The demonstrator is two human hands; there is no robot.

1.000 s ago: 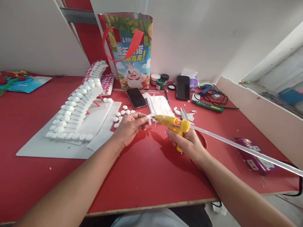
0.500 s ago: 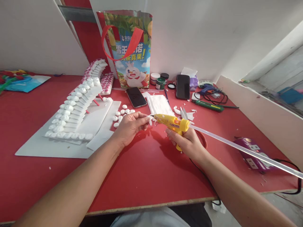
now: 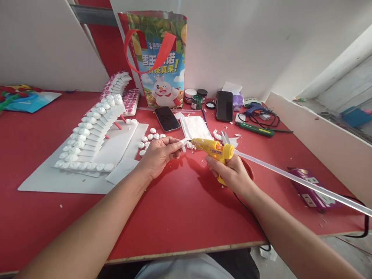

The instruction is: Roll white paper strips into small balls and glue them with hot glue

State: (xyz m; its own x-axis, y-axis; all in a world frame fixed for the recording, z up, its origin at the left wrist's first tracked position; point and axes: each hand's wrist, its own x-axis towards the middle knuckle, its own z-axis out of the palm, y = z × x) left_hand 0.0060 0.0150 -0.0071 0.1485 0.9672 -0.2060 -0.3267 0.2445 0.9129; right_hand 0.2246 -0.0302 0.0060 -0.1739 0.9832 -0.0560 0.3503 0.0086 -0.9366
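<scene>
Between thumb and fingers, my left hand [image 3: 164, 153] pinches a small white paper strip [image 3: 184, 144]. My right hand [image 3: 229, 170] grips a yellow hot glue gun [image 3: 210, 148] by its handle, nozzle pointing left at the strip. A long clear glue stick [image 3: 290, 176] sticks out of the gun's back. Just beyond my left hand lie several small white rolled rosettes [image 3: 141, 145]. Farther left a curved white stair-like model [image 3: 95, 133], edged with similar rosettes, rests on a white board [image 3: 37, 182].
Behind the hands are a stack of white paper strips [image 3: 197, 127], scissors [image 3: 225, 138] and a phone [image 3: 167, 119]. Another phone [image 3: 224, 106], paint jars [image 3: 197, 102], a green-handled tool [image 3: 257, 130] and a printed bag [image 3: 162, 62] stand farther back. A purple box [image 3: 310, 190] lies right.
The glue gun has shifted slightly right, its nozzle drawing away from my left fingers. More of the white strip shows at the fingertips. My left hand has barely moved.
</scene>
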